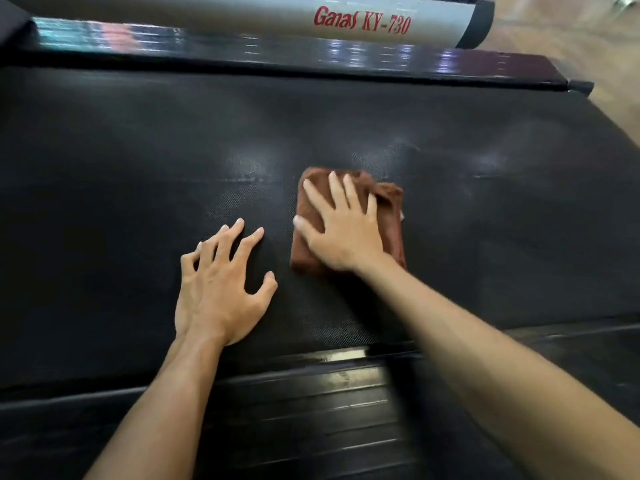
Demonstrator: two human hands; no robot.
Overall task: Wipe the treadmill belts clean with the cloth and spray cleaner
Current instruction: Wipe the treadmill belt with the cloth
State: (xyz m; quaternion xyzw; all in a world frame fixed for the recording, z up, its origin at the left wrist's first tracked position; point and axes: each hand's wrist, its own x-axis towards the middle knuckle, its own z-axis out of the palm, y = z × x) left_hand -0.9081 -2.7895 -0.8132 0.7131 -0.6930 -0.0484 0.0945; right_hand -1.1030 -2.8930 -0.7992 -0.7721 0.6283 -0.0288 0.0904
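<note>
The black textured treadmill belt (138, 161) fills most of the view. A folded brown cloth (393, 223) lies flat on it, right of centre. My right hand (341, 226) presses down on the cloth with straight, spread fingers. My left hand (216, 282) rests on the bare belt just left of the cloth, its fingertips spread and propped on the surface, holding nothing. The spray cleaner is not in view.
A glossy black side rail (311, 386) runs along the near edge of the belt, and another (277, 58) along the far edge. Behind that lies a grey bar (242, 12) with red lettering. Wooden floor (571, 32) shows at the top right.
</note>
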